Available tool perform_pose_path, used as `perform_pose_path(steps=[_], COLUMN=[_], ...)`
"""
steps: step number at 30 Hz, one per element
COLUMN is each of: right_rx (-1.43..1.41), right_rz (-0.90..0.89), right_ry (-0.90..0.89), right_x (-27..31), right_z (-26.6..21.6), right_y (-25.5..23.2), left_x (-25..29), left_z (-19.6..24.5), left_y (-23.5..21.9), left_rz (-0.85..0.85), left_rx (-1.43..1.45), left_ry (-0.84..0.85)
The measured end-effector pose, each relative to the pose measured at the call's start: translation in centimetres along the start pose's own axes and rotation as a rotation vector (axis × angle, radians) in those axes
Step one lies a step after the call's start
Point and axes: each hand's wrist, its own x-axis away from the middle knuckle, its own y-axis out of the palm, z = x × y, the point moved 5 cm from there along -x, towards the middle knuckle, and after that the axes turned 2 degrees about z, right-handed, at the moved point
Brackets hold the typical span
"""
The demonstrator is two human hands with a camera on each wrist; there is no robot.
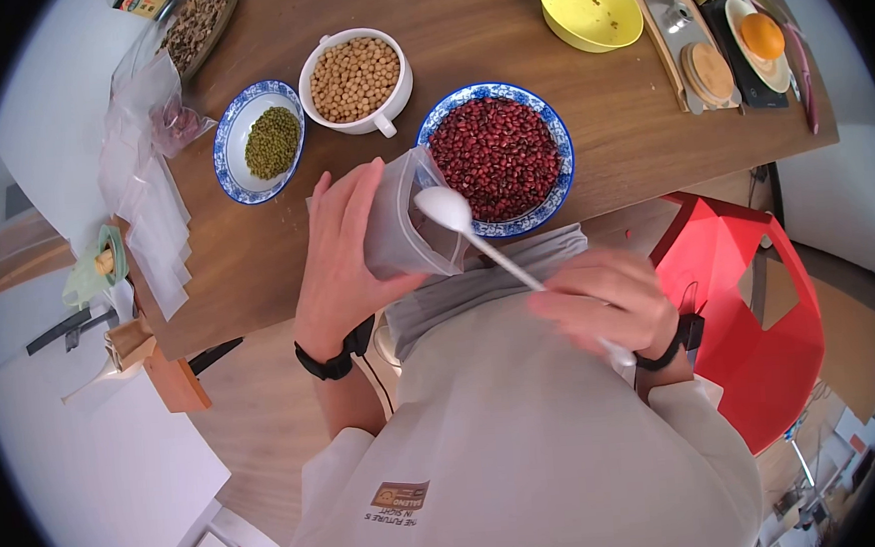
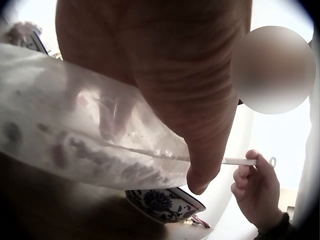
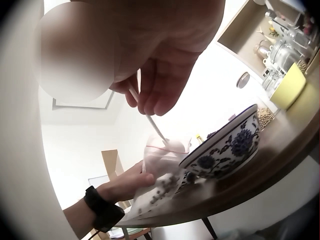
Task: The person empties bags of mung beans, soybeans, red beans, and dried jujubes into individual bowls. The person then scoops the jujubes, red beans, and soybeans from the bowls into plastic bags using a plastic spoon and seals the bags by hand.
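A translucent plastic bag (image 1: 394, 216) is gripped in my left hand (image 1: 341, 259), its mouth open toward the right. Some dark beans show through the bag (image 2: 100, 160) in the left wrist view. My right hand (image 1: 609, 298) pinches the handle of a white spoon (image 1: 502, 260); its bowl is at the bag's mouth. In the right wrist view the right hand (image 3: 165, 65) is above the bag (image 3: 162, 162), with the spoon's tip at the opening. A blue-and-white bowl of dark red beans (image 1: 496, 160) stands just beyond the bag, near the table's front edge.
On the table (image 1: 463, 31) stand a white cup of chickpeas (image 1: 353, 78), a small bowl of green beans (image 1: 272, 143) and a yellow bowl (image 1: 592, 8). Empty plastic bags (image 1: 154, 231) lie at the left; a plate with an orange (image 1: 763, 36) is at the right. A red chair (image 1: 751, 324) stands below.
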Motion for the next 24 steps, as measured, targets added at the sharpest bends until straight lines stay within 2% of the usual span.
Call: perform_pose_path(steps=[2,4,5,7,12,15,17,18,20,24], right_rx=[0.031,0.105,0.105,0.236,0.277,0.150,-0.044,-0.043,-0.362,-0.497], right_rz=[0.017,0.152,0.152,0.147,0.112,0.170,0.368,0.370,0.664,0.720], right_ry=[-0.018,0.035,0.035,0.185,0.236,0.326,0.542,0.544,0.773,0.787], right_x=[0.8,1.5,1.5,1.3,1.8,3.1,4.6,4.7,6.0,6.5], right_z=[0.4,1.4,1.6,2.6,3.9,4.0,4.9,4.9,5.9,6.3], right_y=[-1.4,-3.0,-3.4,-4.2,-4.0,-3.7,-3.6,-3.2,-3.1,-3.2], left_x=[0.0,0.0,0.0,0.1,0.2,0.3,0.2,0.2,0.2,0.2], left_z=[0.0,0.0,-0.1,-0.2,-0.4,-0.4,-0.3,-0.3,-0.3,-0.3], left_y=[-0.1,-0.1,-0.2,-0.2,-0.3,-0.4,-0.3,-0.3,-0.3,-0.3], left_rz=[0.004,0.005,0.006,0.007,0.008,0.007,0.002,0.001,-0.001,-0.009], left_rx=[-0.001,-0.003,-0.003,-0.004,-0.007,-0.010,-0.010,-0.010,-0.006,-0.004], left_ry=[-0.004,-0.006,-0.009,-0.012,-0.012,-0.022,-0.019,-0.018,-0.020,-0.025])
